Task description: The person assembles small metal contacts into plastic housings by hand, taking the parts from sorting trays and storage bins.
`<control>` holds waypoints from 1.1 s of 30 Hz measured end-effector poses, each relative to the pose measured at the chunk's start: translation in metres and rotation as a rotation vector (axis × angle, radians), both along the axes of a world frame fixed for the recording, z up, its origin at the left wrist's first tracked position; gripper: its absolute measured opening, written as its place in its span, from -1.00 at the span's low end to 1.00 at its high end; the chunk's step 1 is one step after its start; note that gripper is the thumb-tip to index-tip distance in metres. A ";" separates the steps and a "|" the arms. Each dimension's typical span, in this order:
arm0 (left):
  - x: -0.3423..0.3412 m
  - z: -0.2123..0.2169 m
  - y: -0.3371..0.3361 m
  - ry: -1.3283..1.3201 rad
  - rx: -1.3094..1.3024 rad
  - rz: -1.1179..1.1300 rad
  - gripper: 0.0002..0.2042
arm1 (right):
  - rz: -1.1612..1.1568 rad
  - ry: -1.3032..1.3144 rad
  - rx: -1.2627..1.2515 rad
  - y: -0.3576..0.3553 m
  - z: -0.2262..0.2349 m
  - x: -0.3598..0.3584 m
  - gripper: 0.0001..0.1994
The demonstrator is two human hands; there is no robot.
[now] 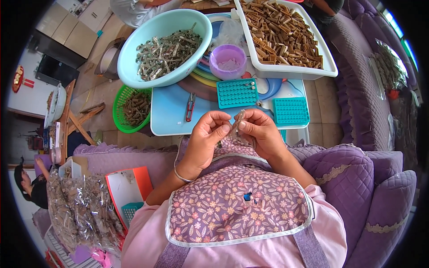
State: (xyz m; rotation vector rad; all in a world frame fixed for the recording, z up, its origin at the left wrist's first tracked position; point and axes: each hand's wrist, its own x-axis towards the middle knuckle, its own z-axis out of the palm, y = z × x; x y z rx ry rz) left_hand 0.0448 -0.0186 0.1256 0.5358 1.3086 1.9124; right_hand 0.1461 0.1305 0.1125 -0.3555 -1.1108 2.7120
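Above the lap of a floral purple apron [239, 196], just short of the near edge of a blue-topped table [170, 114], two bare hands meet at one slim, clear, brownish piece [240, 117]. The right hand [264, 134] pinches it between thumb and fingertips. The left hand [206, 139] curls close beside it, thumb and forefinger drawn nearly together; whether they grip the piece as well cannot be told.

Handling it well probably calls for a light but steady right-hand pinch, with the left fingertips doing the fine work and the wrists low, since so thin a thing could crease or slip.

The piece stands lengthwise, its long axis running away from the wearer, upper end leaning slightly right and poking past the right fingertips toward a teal tray with rows of holes [232, 104]. Its lower end is lost among the fingers, and which end is the front cannot be made out.
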 end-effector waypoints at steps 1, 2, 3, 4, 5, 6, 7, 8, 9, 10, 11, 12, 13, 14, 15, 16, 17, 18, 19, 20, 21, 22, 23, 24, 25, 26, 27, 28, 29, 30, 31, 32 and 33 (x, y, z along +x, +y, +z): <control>-0.003 0.001 -0.002 -0.070 0.004 -0.039 -0.81 | 0.001 -0.002 0.000 0.000 0.001 0.000 -0.87; -0.005 0.002 -0.002 -0.140 0.009 -0.077 -0.83 | 0.058 0.009 -0.055 0.001 0.003 0.001 -0.87; -0.006 0.003 -0.002 -0.142 0.009 -0.075 -0.83 | 0.115 0.019 -0.110 0.001 0.004 0.001 -0.87; -0.008 0.004 -0.002 -0.087 -0.023 -0.109 -0.84 | 0.117 0.017 -0.110 0.003 0.002 0.002 -0.87; -0.009 0.003 -0.002 -0.031 -0.054 -0.142 -0.85 | 0.202 0.032 -0.190 0.004 -0.001 0.002 -0.89; -0.010 0.003 -0.003 -0.033 -0.054 -0.141 -0.85 | 0.287 0.047 -0.271 0.005 -0.002 0.002 -0.90; -0.011 0.002 -0.005 0.045 -0.072 -0.156 -0.87 | 0.288 0.045 -0.270 0.004 0.000 0.001 -0.90; -0.012 0.000 -0.006 0.124 -0.090 -0.171 -0.89 | 0.246 0.017 -0.279 0.003 0.003 0.001 -0.91; -0.014 -0.003 -0.007 0.123 -0.089 -0.170 -0.89 | 0.203 -0.009 -0.286 0.002 0.005 0.000 -0.91; -0.016 -0.009 -0.007 0.346 -0.067 -0.146 -0.89 | 0.204 -0.010 -0.286 0.002 0.004 0.000 -0.91; -0.017 -0.011 -0.008 0.571 -0.044 -0.120 -0.90 | 0.169 0.001 -0.245 0.002 0.003 0.000 -0.92; -0.017 -0.010 -0.009 0.572 -0.043 -0.121 -0.90 | 0.134 0.015 -0.205 0.002 0.002 -0.001 -0.93; -0.017 -0.007 -0.009 0.568 -0.088 -0.158 -0.89 | 0.133 0.017 -0.204 0.001 0.004 0.000 -0.93; -0.016 -0.004 -0.010 0.564 -0.132 -0.194 -0.87 | 0.123 0.023 -0.203 0.000 0.006 0.000 -0.93; -0.016 -0.002 -0.010 0.560 -0.131 -0.194 -0.87 | 0.114 0.020 -0.203 -0.001 0.006 -0.001 -0.94; -0.014 0.001 -0.010 0.552 -0.125 -0.178 -0.86 | 0.114 0.016 -0.203 -0.003 0.005 -0.003 -0.94; -0.014 0.003 -0.009 0.543 -0.119 -0.163 -0.85 | 0.100 -0.001 -0.159 -0.004 0.002 -0.004 -0.94; -0.012 0.005 -0.008 0.545 -0.119 -0.163 -0.85 | 0.086 -0.011 -0.116 -0.005 0.001 -0.004 -0.93; -0.010 0.006 -0.007 0.735 -0.170 -0.113 -0.85 | 0.085 -0.010 -0.116 -0.007 0.003 -0.003 -0.93; -0.010 0.006 -0.006 0.924 -0.221 -0.061 -0.85 | 0.071 -0.039 -0.084 -0.008 0.006 -0.002 -0.93; -0.012 0.001 -0.006 0.924 -0.222 -0.057 -0.85 | 0.061 -0.067 -0.051 -0.008 0.009 -0.002 -0.92; -0.014 -0.010 -0.006 0.830 -0.175 -0.032 -0.85 | 0.064 -0.066 -0.050 -0.008 0.010 -0.002 -0.92; -0.016 -0.016 -0.006 0.734 -0.129 -0.007 -0.86 | 0.084 -0.050 -0.028 -0.006 0.011 -0.003 -0.92; -0.013 -0.014 -0.007 0.735 -0.128 -0.006 -0.86 | 0.102 -0.034 -0.005 -0.004 0.012 -0.003 -0.91; -0.009 -0.012 -0.008 0.395 -0.065 -0.021 -0.86 | 0.102 -0.034 -0.005 -0.003 0.011 -0.003 -0.91; -0.006 -0.011 -0.008 0.056 -0.002 -0.036 -0.86 | 0.073 -0.031 -0.011 -0.001 0.009 -0.002 -0.90; -0.007 -0.012 -0.009 0.056 -0.002 -0.035 -0.86 | 0.044 -0.028 -0.017 0.000 0.008 -0.003 -0.88; -0.008 -0.015 -0.010 -0.036 0.024 -0.059 -0.86 | 0.032 -0.054 -0.039 0.001 0.010 -0.003 -0.88; -0.008 -0.016 -0.010 -0.127 0.049 -0.084 -0.86 | 0.033 -0.053 -0.039 0.000 0.011 -0.003 -0.88; -0.009 -0.017 -0.010 -0.127 0.049 -0.084 -0.86 | 0.010 -0.062 -0.067 -0.001 0.012 -0.003 -0.88; -0.009 -0.018 -0.010 -0.208 0.058 -0.104 -0.84 | -0.013 -0.070 -0.096 -0.002 0.013 -0.004 -0.88; -0.009 -0.018 -0.010 -0.289 0.066 -0.125 -0.82 | -0.013 -0.069 -0.096 -0.002 0.014 -0.004 -0.88; -0.009 -0.018 -0.009 -0.288 0.065 -0.125 -0.82 | -0.021 -0.070 -0.085 -0.003 0.015 -0.003 -0.87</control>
